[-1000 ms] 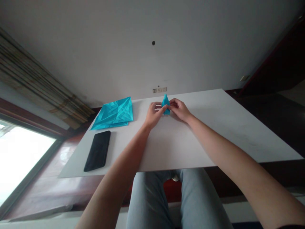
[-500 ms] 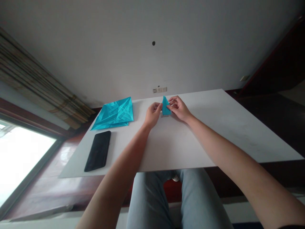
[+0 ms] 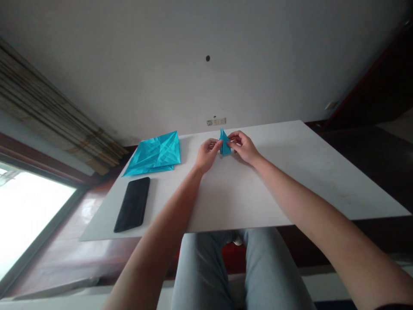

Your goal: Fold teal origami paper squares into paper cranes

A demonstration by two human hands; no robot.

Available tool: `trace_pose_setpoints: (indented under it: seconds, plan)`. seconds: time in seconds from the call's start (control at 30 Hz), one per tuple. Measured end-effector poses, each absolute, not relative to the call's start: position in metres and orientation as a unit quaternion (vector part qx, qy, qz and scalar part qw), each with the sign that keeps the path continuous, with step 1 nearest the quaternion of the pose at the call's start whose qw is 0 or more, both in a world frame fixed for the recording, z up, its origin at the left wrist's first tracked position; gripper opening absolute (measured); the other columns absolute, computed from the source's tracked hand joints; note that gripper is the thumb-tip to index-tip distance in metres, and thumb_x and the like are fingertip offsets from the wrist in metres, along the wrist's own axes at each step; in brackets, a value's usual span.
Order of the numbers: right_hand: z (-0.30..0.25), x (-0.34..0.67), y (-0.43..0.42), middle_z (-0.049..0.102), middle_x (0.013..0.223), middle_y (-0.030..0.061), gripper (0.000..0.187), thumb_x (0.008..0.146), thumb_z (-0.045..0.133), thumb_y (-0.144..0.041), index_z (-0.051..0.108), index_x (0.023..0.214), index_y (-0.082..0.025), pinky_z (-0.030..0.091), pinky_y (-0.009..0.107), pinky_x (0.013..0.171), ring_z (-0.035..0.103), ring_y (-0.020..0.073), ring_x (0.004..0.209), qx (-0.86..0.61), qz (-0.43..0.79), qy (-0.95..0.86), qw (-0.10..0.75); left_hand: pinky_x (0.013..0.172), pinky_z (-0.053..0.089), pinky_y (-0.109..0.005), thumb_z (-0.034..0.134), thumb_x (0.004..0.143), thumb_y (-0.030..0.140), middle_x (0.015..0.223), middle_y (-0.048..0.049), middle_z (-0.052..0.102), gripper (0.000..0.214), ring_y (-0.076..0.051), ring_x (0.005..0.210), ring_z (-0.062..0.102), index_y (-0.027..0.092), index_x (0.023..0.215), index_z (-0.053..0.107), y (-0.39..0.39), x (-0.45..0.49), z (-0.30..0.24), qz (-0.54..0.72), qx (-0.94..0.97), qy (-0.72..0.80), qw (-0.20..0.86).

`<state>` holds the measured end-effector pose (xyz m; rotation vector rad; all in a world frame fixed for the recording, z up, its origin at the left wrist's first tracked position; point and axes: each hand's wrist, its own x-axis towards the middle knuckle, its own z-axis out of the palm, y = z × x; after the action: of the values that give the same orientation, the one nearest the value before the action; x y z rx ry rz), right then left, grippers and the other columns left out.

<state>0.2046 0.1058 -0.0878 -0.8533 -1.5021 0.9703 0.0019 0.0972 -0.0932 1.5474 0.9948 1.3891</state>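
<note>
A small folded piece of blue paper (image 3: 224, 145) stands pointed-end up near the far edge of the white table (image 3: 290, 181). My left hand (image 3: 207, 153) pinches its left side with fingers curled. My right hand (image 3: 242, 146) pinches its right side, fingertips pressed on the paper. Both forearms reach out across the table from the near edge.
Larger creased blue paper sheets (image 3: 155, 153) lie at the far left of the table. A black phone (image 3: 133, 204) lies face up near the left front edge. A wall socket (image 3: 216, 122) sits behind the table. My legs in jeans (image 3: 222, 267) are under the front edge.
The folded paper has been turned and narrowed between my fingers. Both hands stayed in the same spot, with only the fingers shifting on the paper.
</note>
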Motion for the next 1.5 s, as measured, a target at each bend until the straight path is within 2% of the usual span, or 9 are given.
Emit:
trace_pose_setpoints:
  seconds: [0.13, 0.43, 0.57, 0.7, 0.87, 1.0, 1.13, 1.23, 1.5]
  plan:
    - [-0.087, 0.204, 0.103, 0.079, 0.116, 0.0071, 0.049, 0.080, 0.095, -0.058, 0.069, 0.107, -0.027, 0.051, 0.029, 0.059, 0.068, 0.0211, 0.089, -0.381, 0.414, -0.626, 0.540, 0.067, 0.053, -0.025, 0.087, 0.098, 0.063, 0.084, -0.0015, 0.077, 0.045, -0.014, 0.073, 0.069, 0.021, 0.096, 0.071, 0.099, 0.001, -0.094, 0.558, 0.609, 0.401, 0.396]
    - [-0.089, 0.202, 0.103, 0.078, 0.127, 0.0061, 0.048, 0.080, 0.096, -0.054, 0.070, 0.113, -0.030, 0.053, 0.029, 0.062, 0.070, 0.0212, 0.093, -0.359, 0.390, -0.649, 0.546, 0.074, 0.059, -0.030, 0.084, 0.102, 0.052, 0.096, -0.0056, 0.081, 0.033, -0.019, 0.083, 0.075, 0.022, 0.097, 0.071, 0.094, 0.000, -0.090, 0.578, 0.608, 0.438, 0.324]
    - [-0.089, 0.202, 0.101, 0.079, 0.126, 0.0069, 0.043, 0.082, 0.095, -0.054, 0.074, 0.109, -0.029, 0.050, 0.030, 0.063, 0.071, 0.0223, 0.096, -0.361, 0.372, -0.671, 0.530, 0.072, 0.057, -0.030, 0.085, 0.101, 0.048, 0.096, -0.0063, 0.080, 0.030, -0.019, 0.083, 0.073, 0.022, 0.094, 0.071, 0.092, -0.001, -0.088, 0.574, 0.619, 0.450, 0.292]
    - [-0.087, 0.202, 0.102, 0.080, 0.124, 0.0068, 0.055, 0.078, 0.098, -0.052, 0.073, 0.122, -0.030, 0.049, 0.031, 0.064, 0.070, 0.0218, 0.092, -0.365, 0.376, -0.660, 0.538, 0.074, 0.057, -0.031, 0.084, 0.101, 0.039, 0.097, -0.0065, 0.078, 0.022, -0.018, 0.082, 0.073, 0.022, 0.092, 0.073, 0.088, 0.000, -0.086, 0.570, 0.649, 0.433, 0.257]
    - [-0.087, 0.202, 0.102, 0.080, 0.116, 0.0057, 0.043, 0.081, 0.094, -0.055, 0.072, 0.107, -0.029, 0.048, 0.032, 0.066, 0.069, 0.0232, 0.094, -0.380, 0.358, -0.662, 0.537, 0.077, 0.059, -0.030, 0.085, 0.098, 0.029, 0.100, -0.0054, 0.075, 0.016, -0.017, 0.084, 0.073, 0.022, 0.091, 0.072, 0.083, 0.000, -0.083, 0.550, 0.685, 0.417, 0.235]
    - [-0.087, 0.202, 0.101, 0.079, 0.116, 0.0048, 0.047, 0.082, 0.095, -0.058, 0.072, 0.112, -0.031, 0.052, 0.035, 0.070, 0.069, 0.0226, 0.092, -0.373, 0.352, -0.659, 0.550, 0.074, 0.058, -0.027, 0.084, 0.095, 0.022, 0.098, -0.0039, 0.072, 0.016, -0.014, 0.079, 0.071, 0.021, 0.088, 0.070, 0.083, 0.001, -0.082, 0.561, 0.660, 0.444, 0.228]
    - [-0.090, 0.202, 0.102, 0.078, 0.111, 0.0056, 0.043, 0.085, 0.093, -0.059, 0.072, 0.107, -0.029, 0.051, 0.035, 0.071, 0.071, 0.0236, 0.094, -0.378, 0.351, -0.667, 0.538, 0.079, 0.061, -0.026, 0.080, 0.093, 0.014, 0.112, -0.0065, 0.076, 0.012, -0.015, 0.090, 0.076, 0.021, 0.090, 0.070, 0.085, 0.002, -0.083, 0.582, 0.636, 0.445, 0.243]
    - [-0.093, 0.202, 0.106, 0.077, 0.105, 0.0040, 0.052, 0.083, 0.095, -0.057, 0.071, 0.120, -0.031, 0.048, 0.034, 0.068, 0.072, 0.0238, 0.095, -0.379, 0.355, -0.651, 0.553, 0.080, 0.061, -0.026, 0.078, 0.093, 0.012, 0.119, -0.0079, 0.077, 0.013, -0.015, 0.093, 0.078, 0.020, 0.090, 0.068, 0.087, 0.003, -0.085, 0.593, 0.614, 0.451, 0.261]
    - [-0.093, 0.202, 0.108, 0.073, 0.101, 0.0017, 0.062, 0.083, 0.095, -0.054, 0.065, 0.133, -0.034, 0.052, 0.034, 0.069, 0.070, 0.0241, 0.093, -0.368, 0.346, -0.636, 0.583, 0.065, 0.049, -0.027, 0.077, 0.104, 0.036, 0.080, 0.0019, 0.067, 0.022, -0.014, 0.065, 0.062, 0.026, 0.096, 0.059, 0.099, -0.005, -0.094, 0.617, 0.561, 0.478, 0.275]
